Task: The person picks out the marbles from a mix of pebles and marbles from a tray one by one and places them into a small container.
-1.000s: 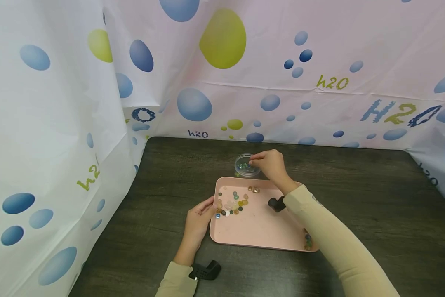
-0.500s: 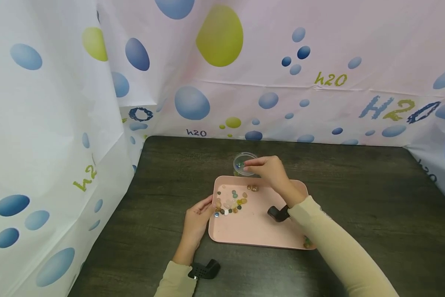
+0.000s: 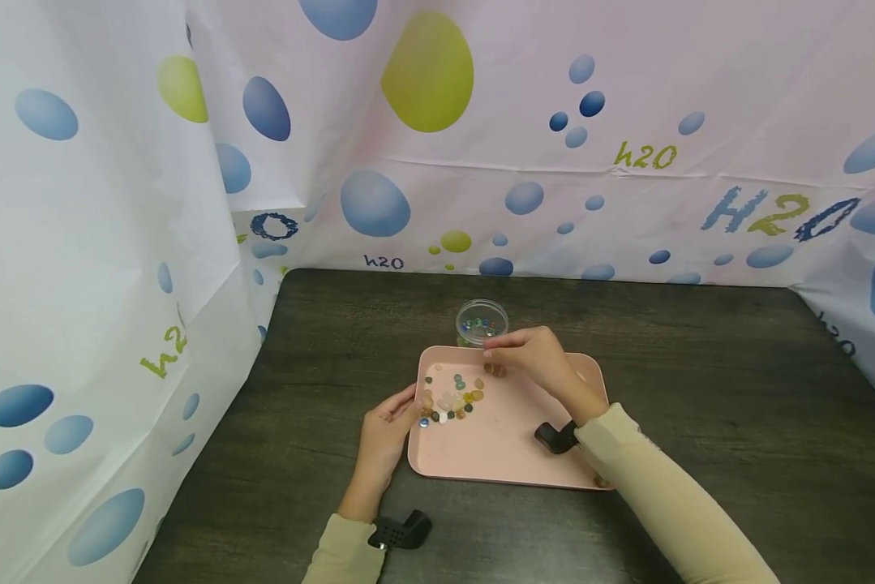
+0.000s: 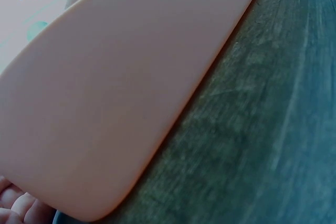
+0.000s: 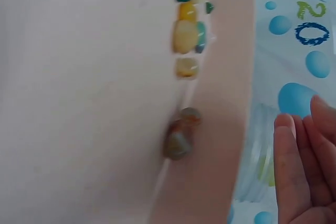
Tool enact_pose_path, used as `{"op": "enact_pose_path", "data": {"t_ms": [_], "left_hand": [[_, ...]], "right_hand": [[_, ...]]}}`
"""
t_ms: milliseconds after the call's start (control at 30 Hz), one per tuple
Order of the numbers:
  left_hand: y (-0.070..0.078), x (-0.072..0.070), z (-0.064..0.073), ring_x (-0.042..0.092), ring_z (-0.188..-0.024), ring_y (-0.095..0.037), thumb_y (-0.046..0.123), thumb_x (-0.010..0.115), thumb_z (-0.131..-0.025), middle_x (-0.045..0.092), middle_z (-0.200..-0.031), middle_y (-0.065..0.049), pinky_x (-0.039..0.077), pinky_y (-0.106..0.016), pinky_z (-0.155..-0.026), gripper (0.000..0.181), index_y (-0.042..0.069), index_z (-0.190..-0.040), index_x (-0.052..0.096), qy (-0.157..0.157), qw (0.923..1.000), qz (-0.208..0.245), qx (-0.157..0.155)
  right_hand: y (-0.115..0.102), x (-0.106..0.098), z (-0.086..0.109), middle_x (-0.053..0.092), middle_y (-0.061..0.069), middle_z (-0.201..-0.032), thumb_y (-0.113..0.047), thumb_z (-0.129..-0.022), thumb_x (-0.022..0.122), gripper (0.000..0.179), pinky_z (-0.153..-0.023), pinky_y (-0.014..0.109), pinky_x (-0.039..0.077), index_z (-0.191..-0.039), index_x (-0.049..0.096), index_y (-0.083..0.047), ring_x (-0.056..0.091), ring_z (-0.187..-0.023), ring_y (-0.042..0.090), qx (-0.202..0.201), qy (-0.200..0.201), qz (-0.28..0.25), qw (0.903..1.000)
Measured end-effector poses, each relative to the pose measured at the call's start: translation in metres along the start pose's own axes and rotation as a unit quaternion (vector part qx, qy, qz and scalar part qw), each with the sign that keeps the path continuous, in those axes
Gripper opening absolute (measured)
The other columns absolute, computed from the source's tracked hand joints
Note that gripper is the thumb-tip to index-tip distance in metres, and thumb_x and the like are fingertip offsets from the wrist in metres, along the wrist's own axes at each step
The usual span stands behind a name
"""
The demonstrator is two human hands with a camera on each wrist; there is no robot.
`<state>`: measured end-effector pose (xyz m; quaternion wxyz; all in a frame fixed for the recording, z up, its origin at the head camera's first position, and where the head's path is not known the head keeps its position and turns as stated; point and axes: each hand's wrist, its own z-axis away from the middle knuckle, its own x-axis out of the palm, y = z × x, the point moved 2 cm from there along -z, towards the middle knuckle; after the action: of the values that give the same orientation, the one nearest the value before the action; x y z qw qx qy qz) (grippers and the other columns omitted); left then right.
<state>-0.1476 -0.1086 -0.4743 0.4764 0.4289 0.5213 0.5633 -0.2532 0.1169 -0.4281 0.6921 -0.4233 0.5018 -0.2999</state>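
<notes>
A pink tray (image 3: pixel 510 458) lies on the dark table, with small polished stones (image 3: pixel 448 403) in white, yellow, green and orange spread over its left part. At its left edge my left hand (image 3: pixel 382 442) grips the rim; fingers show at the tray's corner in the left wrist view. My right hand (image 3: pixel 539 361) hovers above the far rim, its fingers loosely bent with nothing between them. Just below it are shiny brown stones (image 5: pixel 178 140). Behind the tray stands a clear round jar (image 5: pixel 251 156), with green and blue glass pieces visible in it.
A few stones (image 3: pixel 601 482) lie in the tray's near right corner, partly hidden by the right sleeve. Dark wooden table (image 3: pixel 700 365) surrounds the tray. A white curtain (image 3: pixel 554 243) with printed bubbles hangs along the back and left.
My right hand has drawn back from over the jar to the tray's far rim, so the jar's opening now shows. The left hand keeps its hold on the tray.
</notes>
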Motion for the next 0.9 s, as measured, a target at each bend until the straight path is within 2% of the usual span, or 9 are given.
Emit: {"op": "enact_pose_path", "data": {"t_ms": [133,400,500,633,767,900], "left_hand": [[0.0,0.0,0.0,0.056,-0.116,-0.026,0.009,0.062,-0.088,0.06,-0.122,-0.019,0.05,-0.022,-0.089,0.036,-0.004,-0.121,0.058,0.001,1.0,-0.001,0.001],[0.0,0.0,0.0,0.056,-0.116,-0.026,0.009,0.062,-0.089,0.059,-0.123,-0.019,0.05,-0.024,-0.089,0.036,-0.004,-0.122,0.058,0.002,1.0,-0.005,0.002],[0.0,0.0,0.001,0.056,-0.116,-0.025,0.01,0.062,-0.089,0.059,-0.123,-0.018,0.05,-0.024,-0.089,0.036,-0.004,-0.122,0.058,0.0,1.0,-0.006,0.001],[0.0,0.0,0.001,0.056,-0.116,-0.026,0.01,0.062,-0.089,0.059,-0.123,-0.019,0.05,-0.024,-0.089,0.036,-0.004,-0.122,0.058,0.0,1.0,-0.001,-0.001],[0.0,0.0,0.001,0.056,-0.117,-0.026,0.009,0.062,-0.088,0.059,-0.123,-0.019,0.05,-0.023,-0.089,0.036,-0.004,-0.122,0.058,0.001,1.0,0.005,-0.002],[0.0,0.0,0.001,0.055,-0.117,-0.026,0.008,0.061,-0.089,0.058,-0.124,-0.019,0.05,-0.023,-0.09,0.036,-0.004,-0.122,0.057,-0.001,1.0,0.009,-0.001]], "right_hand": [[0.009,0.002,-0.002,0.072,-0.002,-0.097,-0.031,-0.08,0.072,0.021,-0.082,0.034,0.052,-0.098,0.075,-0.021,0.061,-0.1,0.016,0.009,-0.009,0.021,0.9997],[0.022,0.008,-0.006,0.071,-0.001,-0.102,-0.031,-0.077,0.075,0.019,-0.084,0.033,0.051,-0.095,0.075,-0.023,0.059,-0.106,0.019,0.046,0.006,0.054,0.9974],[0.026,0.011,-0.007,0.071,-0.001,-0.101,-0.031,-0.077,0.075,0.018,-0.077,0.029,0.053,-0.094,0.076,-0.024,0.062,-0.099,0.017,0.042,0.018,0.066,0.9967],[0.027,0.014,-0.007,0.072,0.001,-0.1,-0.029,-0.078,0.074,0.017,-0.07,0.025,0.052,-0.094,0.076,-0.024,0.065,-0.091,0.014,0.018,0.027,0.084,0.9959],[0.024,0.016,-0.008,0.072,0.003,-0.098,-0.026,-0.08,0.073,0.016,-0.067,0.024,0.052,-0.094,0.076,-0.02,0.066,-0.086,0.014,0.005,0.028,0.099,0.9947],[0.019,0.019,-0.009,0.073,0.003,-0.092,-0.023,-0.08,0.073,0.014,-0.065,0.024,0.052,-0.092,0.076,-0.018,0.066,-0.084,0.016,-0.002,0.035,0.137,0.99]]}}
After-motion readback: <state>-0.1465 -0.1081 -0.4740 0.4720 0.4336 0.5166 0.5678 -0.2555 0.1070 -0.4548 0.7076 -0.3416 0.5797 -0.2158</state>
